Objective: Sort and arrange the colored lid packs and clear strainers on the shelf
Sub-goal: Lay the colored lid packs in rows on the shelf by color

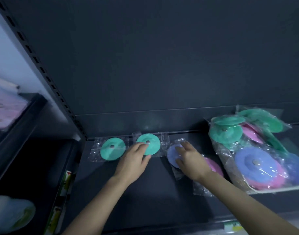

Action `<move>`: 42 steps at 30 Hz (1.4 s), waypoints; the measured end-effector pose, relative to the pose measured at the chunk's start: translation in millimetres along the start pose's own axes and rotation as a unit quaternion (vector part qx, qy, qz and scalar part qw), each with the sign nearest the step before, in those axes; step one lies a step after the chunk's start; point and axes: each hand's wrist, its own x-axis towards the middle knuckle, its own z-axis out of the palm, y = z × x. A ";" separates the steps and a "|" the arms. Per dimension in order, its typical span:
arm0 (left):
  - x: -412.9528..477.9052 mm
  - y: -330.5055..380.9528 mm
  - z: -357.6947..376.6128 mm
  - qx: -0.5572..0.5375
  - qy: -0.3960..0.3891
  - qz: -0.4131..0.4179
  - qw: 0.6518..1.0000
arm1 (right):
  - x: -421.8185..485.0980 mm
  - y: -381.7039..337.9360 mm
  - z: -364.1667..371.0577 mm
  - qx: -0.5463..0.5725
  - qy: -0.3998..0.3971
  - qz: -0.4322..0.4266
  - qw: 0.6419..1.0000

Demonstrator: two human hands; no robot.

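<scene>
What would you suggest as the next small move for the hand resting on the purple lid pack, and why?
Probably slide the purple lid pack back toward the rear edge, level with the two green lid packs. The right hand lies flat on it, and it sits nearer the front than that row.

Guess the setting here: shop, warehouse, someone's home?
Probably a retail shop. The dark metal shelf has a slotted upright like store gondola racking, the lids sit in individual clear packs, and a bulk bag of more lids waits at right.
</scene>
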 end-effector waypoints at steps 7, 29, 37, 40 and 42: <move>9.9 63.9 41.0 0.015 -0.115 0.118 0.986 | -33.9 37.2 -7.2 0.006 -0.022 0.021 1.000; 20.2 113.6 80.7 0.020 -0.189 0.106 0.976 | -67.0 118.9 -40.2 -0.027 -0.062 0.072 0.995; 42.4 124.1 82.1 0.074 -0.192 0.097 0.974 | -75.2 159.7 -46.7 0.026 -0.073 0.034 0.996; 47.9 128.5 86.2 0.109 -0.199 0.051 0.973 | -74.8 164.9 -39.9 0.010 -0.061 0.043 0.997; 51.8 130.8 91.8 0.123 -0.181 0.017 0.976 | -72.4 165.6 -31.9 -0.010 -0.052 0.042 0.998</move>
